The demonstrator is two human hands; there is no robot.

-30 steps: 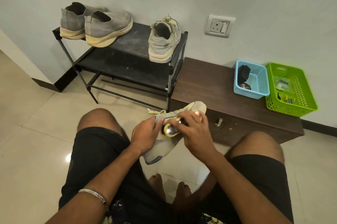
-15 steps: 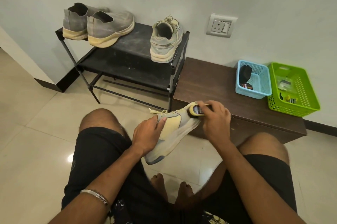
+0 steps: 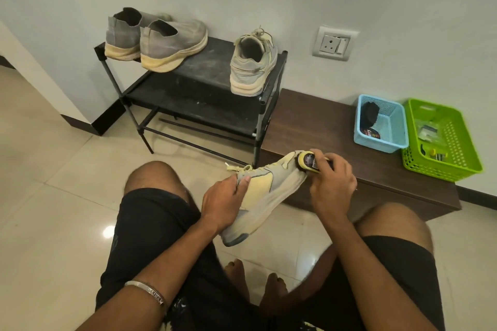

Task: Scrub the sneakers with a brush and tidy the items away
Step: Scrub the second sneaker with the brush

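A pale grey and yellow sneaker is held tilted above my knees, toe pointing up and right. My left hand grips it around the collar near the laces. My right hand holds a yellow-backed brush with its bristles against the toe. The matching sneaker stands on the black shoe rack, heel toward me. Two grey slip-on sneakers sit at the rack's left end.
A low dark wooden bench runs right of the rack. On it stand a blue basket with a dark item and a tin, and a green basket with small items. A wall socket is above. Tiled floor lies around my bare feet.
My right hand moved the brush from the sneaker's middle up to the toe. The left hand has kept its hold on the shoe.
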